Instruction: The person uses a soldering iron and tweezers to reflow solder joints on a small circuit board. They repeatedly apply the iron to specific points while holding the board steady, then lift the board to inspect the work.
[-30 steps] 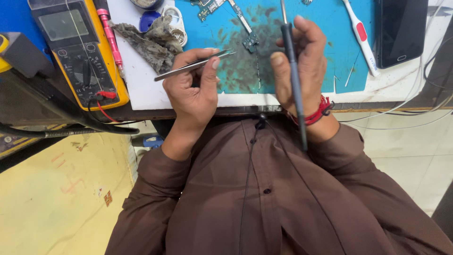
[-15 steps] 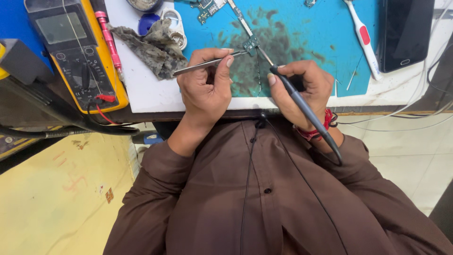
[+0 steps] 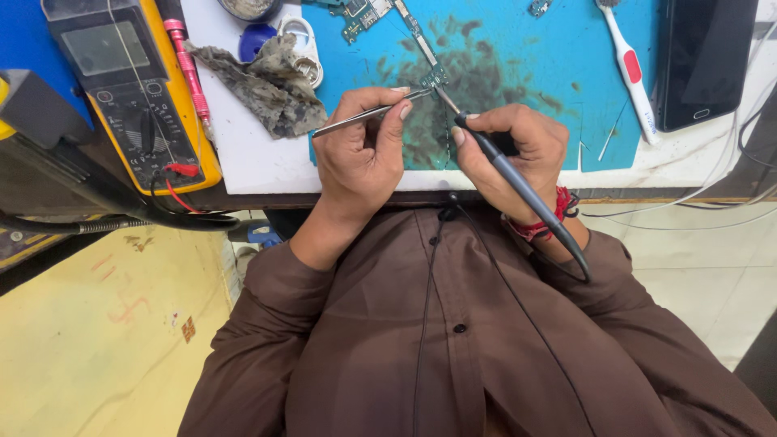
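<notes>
The left hand (image 3: 360,154) pinched tweezers (image 3: 368,113) between thumb and fingers, tips at a small board (image 3: 435,78) on the blue mat (image 3: 518,57). The right hand (image 3: 518,150), fingers curled, gripped a soldering iron (image 3: 518,182), its tip meeting the board from 5 o'clock. The joint itself was too small to make out. At 12 o'clock, a larger board (image 3: 364,12) ran off frame.

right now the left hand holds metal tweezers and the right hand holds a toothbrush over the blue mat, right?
Not quite. In the head view the right hand holds a dark soldering iron, not the toothbrush. The left hand does hold thin metal tweezers over the stained blue mat.
</notes>
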